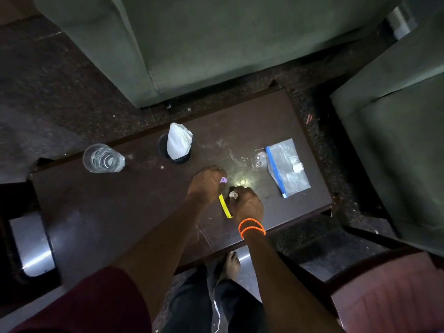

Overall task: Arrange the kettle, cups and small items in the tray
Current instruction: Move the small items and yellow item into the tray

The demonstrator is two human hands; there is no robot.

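Over the middle of the dark brown table [120,212], my left hand [205,183] is closed around a small purple piece [223,180] and the top of a yellow strip [224,206] that hangs toward me. Right beside it, my right hand [247,203], with orange bead bands on the wrist, pinches a small white cap-like piece [232,194]. A clear drinking glass [103,158] stands at the table's far left edge. A black cup [176,150] holding a white folded napkin stands near the far edge. No kettle or tray is in view.
A clear zip bag [287,168] with a blue seal lies on the right of the table. Grey-green sofas [216,44] stand beyond the table and to its right. A chair seat [389,292] is at the lower right. My bare foot [231,261] is under the near edge.
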